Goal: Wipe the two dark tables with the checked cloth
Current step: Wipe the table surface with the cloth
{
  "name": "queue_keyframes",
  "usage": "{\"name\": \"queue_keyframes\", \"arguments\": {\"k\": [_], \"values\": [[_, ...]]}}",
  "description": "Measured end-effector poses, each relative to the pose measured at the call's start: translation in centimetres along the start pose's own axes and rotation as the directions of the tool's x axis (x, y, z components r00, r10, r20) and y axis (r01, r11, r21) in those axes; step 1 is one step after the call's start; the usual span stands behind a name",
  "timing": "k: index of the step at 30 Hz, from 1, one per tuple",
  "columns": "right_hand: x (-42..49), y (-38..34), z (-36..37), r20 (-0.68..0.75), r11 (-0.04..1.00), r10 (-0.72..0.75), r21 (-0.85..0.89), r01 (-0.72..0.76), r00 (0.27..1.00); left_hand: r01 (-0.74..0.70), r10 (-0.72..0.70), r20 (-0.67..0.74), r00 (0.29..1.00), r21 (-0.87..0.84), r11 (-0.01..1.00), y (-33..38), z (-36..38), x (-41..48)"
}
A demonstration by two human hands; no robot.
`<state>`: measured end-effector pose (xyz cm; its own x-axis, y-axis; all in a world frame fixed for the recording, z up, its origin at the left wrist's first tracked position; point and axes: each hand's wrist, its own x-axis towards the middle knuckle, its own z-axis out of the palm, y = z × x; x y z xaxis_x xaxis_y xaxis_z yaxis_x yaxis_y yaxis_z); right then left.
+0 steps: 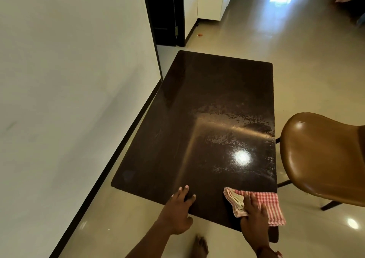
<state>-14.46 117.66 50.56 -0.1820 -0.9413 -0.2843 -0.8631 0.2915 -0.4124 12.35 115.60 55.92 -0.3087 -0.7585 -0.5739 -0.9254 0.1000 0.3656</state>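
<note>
One dark glossy table fills the middle of the view, with damp streaks and a light's reflection on its right half. The red-and-white checked cloth lies bunched on the table's near right corner and hangs a little over the right edge. My right hand lies flat on the cloth, pressing it onto the top. My left hand rests on the near edge of the table, fingers spread, holding nothing. Only one dark table is in view.
A brown moulded chair stands close to the table's right side. A white wall runs along the left, with a dark doorway beyond. White cabinets stand further back on the tiled floor. My bare foot is below the table's near edge.
</note>
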Motion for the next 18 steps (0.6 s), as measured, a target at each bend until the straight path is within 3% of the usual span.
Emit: {"name": "queue_keyframes", "arguments": {"k": [9,18], "values": [[-1.3,-2.4,0.2,-0.011,0.997,0.07,0.045,-0.069,0.997,-0.012,-0.002,-0.212,0.977,-0.065,0.998,-2.3,-0.9,-0.6],[-2.0,-8.6,3.2,-0.01,0.994,0.091,0.065,-0.09,0.996,0.093,-0.11,-0.325,0.939,-0.068,0.993,-11.7,-4.0,-1.9]]}}
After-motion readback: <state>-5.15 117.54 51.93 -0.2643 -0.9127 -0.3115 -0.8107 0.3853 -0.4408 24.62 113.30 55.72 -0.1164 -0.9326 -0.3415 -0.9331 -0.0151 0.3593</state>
